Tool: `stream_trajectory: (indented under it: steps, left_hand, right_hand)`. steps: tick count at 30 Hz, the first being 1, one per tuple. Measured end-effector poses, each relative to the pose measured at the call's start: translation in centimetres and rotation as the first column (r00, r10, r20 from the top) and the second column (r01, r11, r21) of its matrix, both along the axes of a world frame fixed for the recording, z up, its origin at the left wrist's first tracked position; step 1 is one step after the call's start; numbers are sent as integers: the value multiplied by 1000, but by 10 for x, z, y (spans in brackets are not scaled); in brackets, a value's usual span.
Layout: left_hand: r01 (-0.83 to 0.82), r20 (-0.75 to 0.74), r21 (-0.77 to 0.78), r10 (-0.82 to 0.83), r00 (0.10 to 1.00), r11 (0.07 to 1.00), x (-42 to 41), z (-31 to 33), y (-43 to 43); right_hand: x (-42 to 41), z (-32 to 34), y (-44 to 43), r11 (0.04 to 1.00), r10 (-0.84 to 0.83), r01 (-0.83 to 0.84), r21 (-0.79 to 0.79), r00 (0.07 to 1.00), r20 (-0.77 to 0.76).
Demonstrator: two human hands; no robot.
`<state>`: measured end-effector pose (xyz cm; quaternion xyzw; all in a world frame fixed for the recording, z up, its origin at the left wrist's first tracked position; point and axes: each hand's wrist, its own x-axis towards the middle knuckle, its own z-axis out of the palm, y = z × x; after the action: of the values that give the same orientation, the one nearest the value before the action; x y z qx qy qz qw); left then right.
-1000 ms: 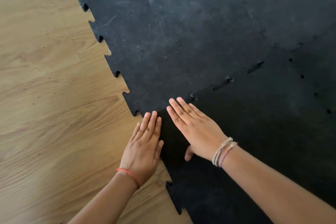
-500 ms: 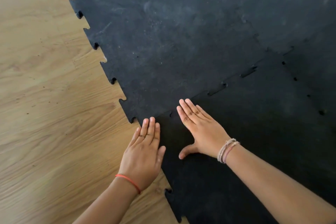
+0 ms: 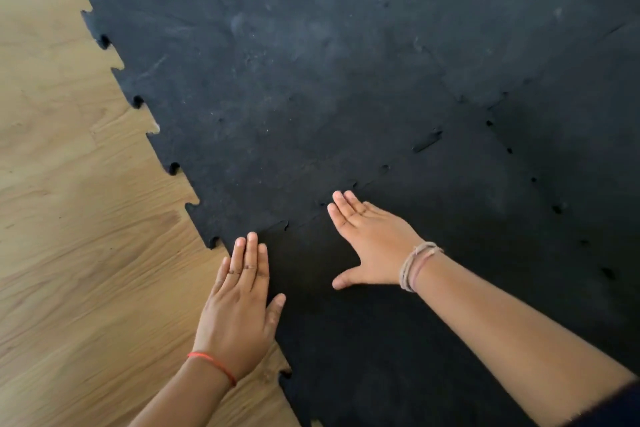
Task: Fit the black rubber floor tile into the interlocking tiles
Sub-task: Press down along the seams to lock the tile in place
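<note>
The black rubber floor tile point(image 3: 398, 340) lies at the near right, its toothed far edge meeting the dustier laid interlocking tiles point(image 3: 294, 80). Part of that seam point(image 3: 427, 141) still shows an open slit and small holes. My left hand point(image 3: 239, 305) lies flat, fingers together, over the tile's left corner, half on the wood. My right hand point(image 3: 370, 239) presses flat on the tile, fingertips at the seam, thumb spread out. Neither hand grips anything.
Light wooden floor point(image 3: 86, 253) fills the left side. The mat's jigsaw-toothed outer edge point(image 3: 173, 168) runs diagonally from top left to my left hand. Another seam with small holes point(image 3: 533, 180) runs along the tile's right side.
My right hand has slid right along the seam and its thumb has spread out. The gaps in the seam near the corner have closed. My left hand stays at the corner.
</note>
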<state>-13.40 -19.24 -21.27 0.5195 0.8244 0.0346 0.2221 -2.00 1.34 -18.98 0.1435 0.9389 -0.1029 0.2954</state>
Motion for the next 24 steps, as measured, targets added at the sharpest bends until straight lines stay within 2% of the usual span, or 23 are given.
stream_trajectory:
  steps: [3,6,8,9,14,21,22,24]
  left_hand:
    - [88,-60,95,-82,995,992,3,6,31]
    - [229,-51,158,-223,973,961,6,-4,76]
    - [285,-55,142,-280,958,948,8,-8,102]
    - [311,-79,142,-302,950,940,9,-10,111]
    - [356,-171,110,-336,926,928,13,-15,123]
    - [338,-153,139,-317,936,931,16,-16,123]
    - [348,-168,109,-328,930,931,15,-16,123]
    - [378,-190,68,-360,913,923,15,-14,128]
  right_hand:
    - [10,-2,6,999,-11,9,-37,998,-60]
    - [39,-12,6,972,-223,233,36,958,-178]
    - [54,-13,13,929,-346,362,76,922,-171]
    - [58,-12,20,922,-359,375,94,920,-156]
    - [45,-12,47,968,-209,219,120,973,-93]
    - [31,-4,62,979,-191,186,79,979,64]
    - [32,-3,63,978,-201,199,60,978,47]
    - [42,-8,67,964,-265,265,-14,960,-94]
